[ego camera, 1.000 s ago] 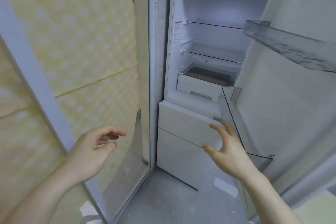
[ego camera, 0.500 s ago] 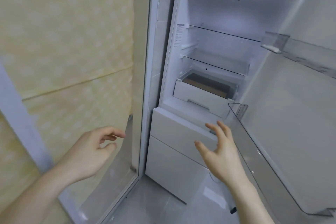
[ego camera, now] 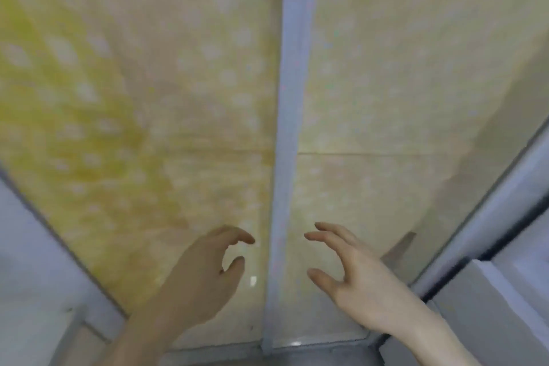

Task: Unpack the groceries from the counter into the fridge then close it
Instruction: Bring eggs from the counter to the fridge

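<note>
- Groceries are not seen anywhere; neither is the desk, and only a pale grey fridge edge [ego camera: 505,300] is glimpsed right of the right hand [ego camera: 353,279].
- Left hand [ego camera: 205,273]: loosely curled, nothing held; the right is spread, empty.
- Two hands, one blue-grey strip [ego camera: 285,157] between them on the yellow dotted wall [ego camera: 133,83].
- Groceries should probably be located before anything is reached for.

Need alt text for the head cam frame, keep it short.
Two bare hands, the left hand and the right hand, are held out empty with fingers loosely curled in front of a yellow patterned wall. A pale vertical strip runs down between them. A white edge, possibly the fridge, shows at lower right; the image is blurred.
</note>
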Motion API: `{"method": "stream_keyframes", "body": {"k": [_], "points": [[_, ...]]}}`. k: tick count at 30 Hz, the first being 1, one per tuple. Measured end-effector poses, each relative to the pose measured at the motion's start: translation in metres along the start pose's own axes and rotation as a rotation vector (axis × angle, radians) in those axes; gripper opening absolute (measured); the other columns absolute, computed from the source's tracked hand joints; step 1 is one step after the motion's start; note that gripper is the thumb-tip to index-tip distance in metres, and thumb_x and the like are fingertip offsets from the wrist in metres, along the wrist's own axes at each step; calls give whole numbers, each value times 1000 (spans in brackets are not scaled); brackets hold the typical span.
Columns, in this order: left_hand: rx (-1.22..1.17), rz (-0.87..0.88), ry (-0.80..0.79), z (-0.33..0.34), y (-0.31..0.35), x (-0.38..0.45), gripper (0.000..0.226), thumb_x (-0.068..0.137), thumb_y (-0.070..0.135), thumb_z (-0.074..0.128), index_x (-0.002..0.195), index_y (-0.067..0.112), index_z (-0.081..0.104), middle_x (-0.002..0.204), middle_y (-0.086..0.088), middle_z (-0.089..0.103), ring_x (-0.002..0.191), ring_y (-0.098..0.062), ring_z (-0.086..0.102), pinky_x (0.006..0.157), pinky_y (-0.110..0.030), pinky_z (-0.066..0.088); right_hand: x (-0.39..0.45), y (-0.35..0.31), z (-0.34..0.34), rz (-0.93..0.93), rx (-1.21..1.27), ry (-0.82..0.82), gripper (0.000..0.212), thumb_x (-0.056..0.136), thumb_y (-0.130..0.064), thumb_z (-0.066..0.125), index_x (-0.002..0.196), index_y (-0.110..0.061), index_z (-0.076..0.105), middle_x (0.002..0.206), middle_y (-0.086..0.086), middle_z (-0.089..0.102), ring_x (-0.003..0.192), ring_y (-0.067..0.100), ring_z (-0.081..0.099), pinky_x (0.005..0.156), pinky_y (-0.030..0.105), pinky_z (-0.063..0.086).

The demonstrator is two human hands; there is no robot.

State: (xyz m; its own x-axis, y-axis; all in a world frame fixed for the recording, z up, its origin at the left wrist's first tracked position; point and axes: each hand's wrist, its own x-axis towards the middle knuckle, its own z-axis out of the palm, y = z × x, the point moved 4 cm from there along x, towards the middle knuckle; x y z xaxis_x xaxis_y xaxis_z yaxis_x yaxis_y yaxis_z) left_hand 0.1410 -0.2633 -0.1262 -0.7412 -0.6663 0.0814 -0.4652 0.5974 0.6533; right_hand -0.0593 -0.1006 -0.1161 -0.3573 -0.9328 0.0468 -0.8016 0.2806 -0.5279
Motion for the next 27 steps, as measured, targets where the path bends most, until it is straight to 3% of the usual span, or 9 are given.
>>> {"method": "stream_keyframes", "body": {"k": [4, 7, 10, 15, 20, 27], "points": [[22, -209, 206, -54, -62, -80, 34, 93, 24, 60, 117, 48, 57, 126, 43, 45, 119, 13, 46, 95, -15, 39, 53, -77, 62, -279, -40, -271, 54, 98, -48, 64, 147, -52, 40, 157, -37, 17, 147, -10, 23, 105, -5, 6], [91, -389, 342, -87, -104, -154, 41, 87, 22, 63, 122, 44, 59, 131, 42, 43, 124, 13, 43, 101, -4, 27, 69, -149, 111, -444, -92, -447, 59, 101, -51, 58, 152, -54, 30, 162, -37, 9, 151, -5, 18, 117, 13, 20], [147, -568, 430, -105, -142, -230, 49, 86, 23, 64, 130, 43, 56, 143, 33, 40, 132, 4, 40, 102, 3, 15, 68, -218, 156, -598, -153, -575, 60, 103, -51, 53, 156, -52, 24, 166, -31, 6, 156, 2, 12, 123, 26, 23], [186, -814, 582, -122, -187, -345, 52, 88, 32, 63, 135, 49, 48, 151, 34, 28, 139, 2, 30, 105, -10, 23, 55, -311, 227, -774, -163, -728, 66, 103, -50, 53, 160, -47, 19, 170, -25, 0, 159, 8, 2, 128, 34, 19], [214, -994, 645, -139, -213, -426, 61, 87, 32, 66, 144, 37, 46, 159, 17, 29, 144, -9, 30, 119, -23, 25, 38, -377, 283, -860, -154, -806, 67, 104, -49, 54, 161, -45, 21, 171, -25, -1, 160, 9, 3, 128, 38, 20], [200, -1124, 703, -158, -246, -472, 66, 87, 33, 66, 149, 33, 43, 162, 12, 25, 148, -14, 27, 123, -28, 22, 42, -435, 342, -970, -169, -871, 71, 100, -53, 54, 162, -44, 19, 170, -25, 0, 158, 6, 6, 126, 31, 19]]}}
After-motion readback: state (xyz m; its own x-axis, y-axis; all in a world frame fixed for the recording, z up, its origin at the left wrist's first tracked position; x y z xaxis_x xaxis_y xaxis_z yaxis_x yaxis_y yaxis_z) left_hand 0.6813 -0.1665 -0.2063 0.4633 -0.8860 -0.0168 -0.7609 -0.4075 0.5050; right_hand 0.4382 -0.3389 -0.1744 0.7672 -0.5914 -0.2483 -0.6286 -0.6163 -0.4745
